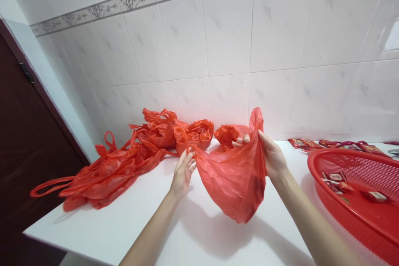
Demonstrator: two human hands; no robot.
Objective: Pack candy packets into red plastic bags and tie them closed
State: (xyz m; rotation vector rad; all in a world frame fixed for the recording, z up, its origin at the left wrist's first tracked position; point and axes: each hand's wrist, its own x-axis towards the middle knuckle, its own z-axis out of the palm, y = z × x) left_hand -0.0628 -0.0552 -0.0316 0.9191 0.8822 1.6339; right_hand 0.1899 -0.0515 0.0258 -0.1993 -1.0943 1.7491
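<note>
A red plastic bag hangs between my two hands, a little above the white table. My left hand pinches its upper left corner between the fingertips. On the other side, my right hand grips the bag's upper right part, with some fingers showing behind the film. One handle loop stands up above that hand. The lower part of the bag sags to a point and looks darker on the right; its contents cannot be made out.
Several red plastic bags lie heaped at the left and along the tiled wall. At the right stands a red plastic basket with a few small packets inside. More packets lie behind it on the white table. A dark door is far left.
</note>
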